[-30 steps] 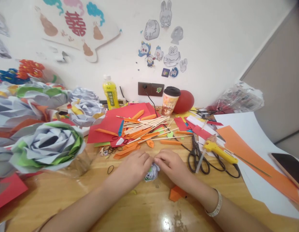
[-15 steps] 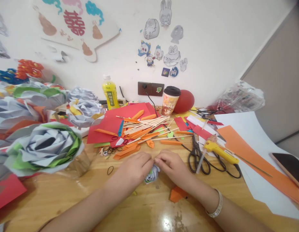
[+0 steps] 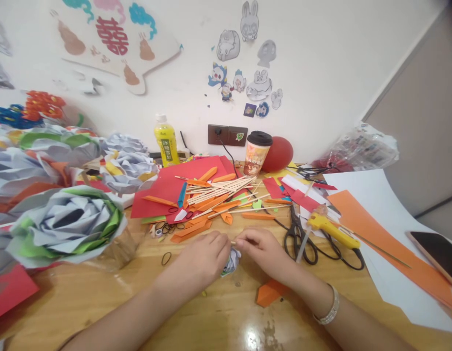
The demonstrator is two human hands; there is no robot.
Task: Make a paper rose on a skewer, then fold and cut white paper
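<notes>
Crowding the table (image 3: 196, 321) around the scissors (image 3: 296, 226) are plenty of craft things. Just right of the scissors lies a yellow glue gun (image 3: 331, 230), and farther right come white paper (image 3: 368, 192), an orange strip (image 3: 386, 243) and a phone (image 3: 434, 253). Behind the scissors stand a lidded cup (image 3: 258, 153) and a red balloon (image 3: 280, 153); left of and beyond them, wooden sticks (image 3: 218, 192) are heaped with orange folded pieces over red paper (image 3: 152, 202). Well left of the scissors sits a big paper flower (image 3: 70, 219) with green edges.

The small paper flower (image 3: 232, 262) is left of the scissors, below and between the hands, partly covered by the left hand (image 3: 207, 253). Both forearms reach in from the near edge, backs of the hands upward. The right hand (image 3: 260, 246) has its thumb and forefinger drawn together at a pale stick-like bit (image 3: 233, 242); the left fingers are curled toward it, but I cannot tell what they grip. The right forearm passes over an orange scrap (image 3: 267, 292).

Compared with half a second ago, the fingertips are slightly farther apart, the pale bit shows more plainly, and less of the small flower is visible.
</notes>
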